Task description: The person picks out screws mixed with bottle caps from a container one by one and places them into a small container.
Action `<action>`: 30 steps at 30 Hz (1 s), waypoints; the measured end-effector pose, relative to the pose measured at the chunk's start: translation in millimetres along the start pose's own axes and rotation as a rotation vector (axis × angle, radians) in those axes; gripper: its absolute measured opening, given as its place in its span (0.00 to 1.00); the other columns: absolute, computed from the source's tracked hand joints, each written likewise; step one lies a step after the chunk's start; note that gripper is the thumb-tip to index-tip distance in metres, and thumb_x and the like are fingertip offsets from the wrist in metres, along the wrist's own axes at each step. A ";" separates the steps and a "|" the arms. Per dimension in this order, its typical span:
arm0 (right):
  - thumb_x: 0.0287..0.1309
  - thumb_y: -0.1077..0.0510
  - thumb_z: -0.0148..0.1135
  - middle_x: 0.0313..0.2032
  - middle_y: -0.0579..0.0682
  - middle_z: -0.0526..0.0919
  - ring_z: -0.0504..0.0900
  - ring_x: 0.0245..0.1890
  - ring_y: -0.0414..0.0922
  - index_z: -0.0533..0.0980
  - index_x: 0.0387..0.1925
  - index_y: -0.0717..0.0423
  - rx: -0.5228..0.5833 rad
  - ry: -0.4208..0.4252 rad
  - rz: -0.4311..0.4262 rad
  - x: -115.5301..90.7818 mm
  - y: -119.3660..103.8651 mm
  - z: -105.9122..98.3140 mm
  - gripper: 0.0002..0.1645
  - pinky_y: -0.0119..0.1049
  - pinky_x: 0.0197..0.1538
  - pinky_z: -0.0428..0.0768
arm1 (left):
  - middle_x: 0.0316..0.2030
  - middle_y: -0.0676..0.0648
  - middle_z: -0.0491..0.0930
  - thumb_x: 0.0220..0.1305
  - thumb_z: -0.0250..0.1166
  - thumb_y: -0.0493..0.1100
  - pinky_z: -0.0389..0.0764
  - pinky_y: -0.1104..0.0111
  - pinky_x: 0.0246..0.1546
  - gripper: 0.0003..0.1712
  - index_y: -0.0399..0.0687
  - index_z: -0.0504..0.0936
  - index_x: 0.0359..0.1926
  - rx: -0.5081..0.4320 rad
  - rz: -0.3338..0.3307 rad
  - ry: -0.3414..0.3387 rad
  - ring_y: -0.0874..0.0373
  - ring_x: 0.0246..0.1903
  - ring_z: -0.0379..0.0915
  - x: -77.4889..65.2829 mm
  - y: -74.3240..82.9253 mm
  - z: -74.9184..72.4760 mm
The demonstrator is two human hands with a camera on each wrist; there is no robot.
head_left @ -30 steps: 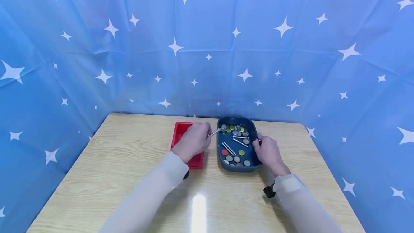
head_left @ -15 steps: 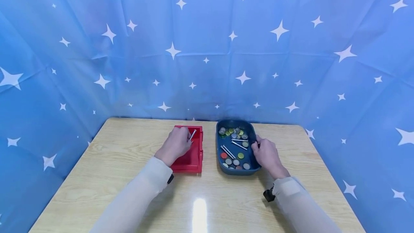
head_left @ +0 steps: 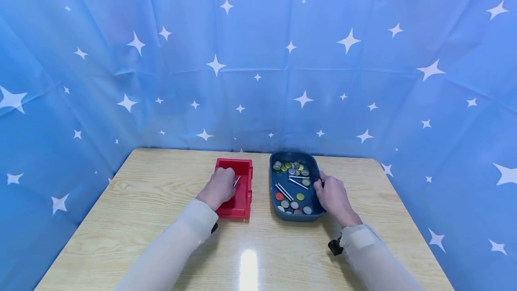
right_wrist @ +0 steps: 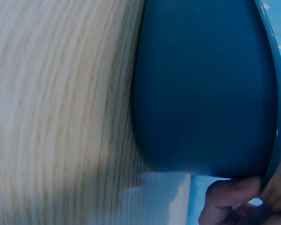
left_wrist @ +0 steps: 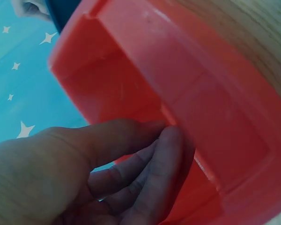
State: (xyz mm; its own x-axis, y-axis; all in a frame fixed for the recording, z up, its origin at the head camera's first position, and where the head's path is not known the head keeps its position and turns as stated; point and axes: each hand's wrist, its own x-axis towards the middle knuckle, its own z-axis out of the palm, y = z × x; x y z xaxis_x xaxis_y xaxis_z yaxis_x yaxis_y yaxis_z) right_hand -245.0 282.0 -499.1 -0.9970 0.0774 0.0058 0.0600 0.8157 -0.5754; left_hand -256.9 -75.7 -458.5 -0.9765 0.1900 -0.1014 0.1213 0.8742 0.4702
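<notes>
My left hand (head_left: 219, 187) reaches down into a red plastic bin (head_left: 236, 213), its thumb and fingertips pinched together in the left wrist view. A long silver bolt (head_left: 236, 181) juts from those fingers inside the bin; the wrist view hides it behind the fingers. To the right stands a dark blue rounded tray (head_left: 278, 215). My right hand (head_left: 334, 196) grips the tray's right side, with the thumb against the wall at the rim. In the tray lie several more silver bolts (head_left: 284, 191) and several bottle caps (head_left: 300, 196), grey, yellow-green and red.
Both containers stand near the back of a pale wooden table (head_left: 161, 219). A blue curtain (head_left: 258, 102) with white stars hangs right behind the table's back edge and along both sides. A narrow strip of tabletop separates the bin from the tray.
My left hand has carried the bolt from over the tray's left rim leftward to the red bin, then lowered it inside. My right hand keeps its grip on the tray.
</notes>
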 end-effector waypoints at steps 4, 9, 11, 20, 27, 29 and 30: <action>0.91 0.56 0.52 0.53 0.74 0.88 0.80 0.25 0.47 0.64 0.87 0.71 0.007 -0.006 0.009 1.4 -2.2 0.7 0.36 0.36 0.27 0.80 | 0.43 0.40 0.92 0.63 0.86 0.33 0.98 0.50 0.54 0.25 0.35 0.89 0.60 -0.005 -0.014 0.006 0.49 0.43 0.90 2.1 -0.2 3.8; 0.91 0.57 0.51 0.61 0.77 0.87 0.81 0.26 0.48 0.64 0.87 0.72 -0.010 -0.006 0.003 3.1 -2.1 -1.1 0.36 0.39 0.29 0.80 | 0.50 0.38 0.91 0.62 0.87 0.33 0.98 0.48 0.56 0.30 0.37 0.88 0.63 -0.020 -0.023 0.009 0.46 0.50 0.89 5.2 2.4 5.3; 0.90 0.57 0.51 0.59 0.77 0.87 0.82 0.27 0.49 0.64 0.87 0.72 -0.014 -0.008 0.004 2.9 -1.6 -1.1 0.36 0.39 0.30 0.81 | 0.50 0.38 0.90 0.62 0.87 0.33 0.98 0.49 0.55 0.29 0.37 0.88 0.63 -0.017 -0.022 0.006 0.46 0.49 0.88 6.4 3.1 5.7; 0.91 0.56 0.51 0.61 0.76 0.88 0.88 0.34 0.53 0.64 0.88 0.70 -0.005 -0.011 0.011 0.5 -0.1 1.8 0.36 0.39 0.33 0.84 | 0.41 0.41 0.91 0.67 0.84 0.34 0.98 0.53 0.51 0.20 0.37 0.90 0.58 0.004 -0.015 0.005 0.51 0.41 0.88 7.1 3.4 11.6; 0.90 0.56 0.52 0.61 0.77 0.89 0.87 0.33 0.52 0.66 0.87 0.69 -0.019 0.002 -0.007 1.3 1.0 3.2 0.35 0.40 0.34 0.84 | 0.43 0.39 0.92 0.67 0.84 0.34 0.99 0.52 0.52 0.21 0.36 0.89 0.58 0.022 0.003 0.049 0.49 0.41 0.90 5.1 4.5 9.7; 0.90 0.56 0.52 0.61 0.77 0.88 0.87 0.34 0.53 0.65 0.87 0.70 -0.021 0.000 -0.006 1.7 0.6 2.8 0.36 0.40 0.34 0.83 | 0.42 0.38 0.92 0.69 0.83 0.34 0.99 0.52 0.52 0.19 0.35 0.89 0.56 0.032 0.019 0.071 0.49 0.41 0.91 4.6 4.9 7.8; 0.90 0.55 0.52 0.62 0.77 0.88 0.87 0.33 0.53 0.65 0.87 0.70 -0.018 -0.001 -0.002 1.9 0.2 2.7 0.36 0.40 0.34 0.83 | 0.42 0.38 0.92 0.68 0.84 0.34 0.99 0.52 0.52 0.19 0.35 0.89 0.56 0.034 0.026 0.083 0.49 0.40 0.90 4.4 5.1 6.9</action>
State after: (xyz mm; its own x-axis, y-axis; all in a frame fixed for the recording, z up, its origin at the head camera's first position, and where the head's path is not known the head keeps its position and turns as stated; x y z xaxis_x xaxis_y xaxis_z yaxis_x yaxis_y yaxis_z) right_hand -247.1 280.7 -501.5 -0.9971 0.0753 0.0060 0.0590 0.8260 -0.5606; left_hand -259.4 -67.4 -462.6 -0.9841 0.1767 -0.0155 0.1518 0.8843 0.4416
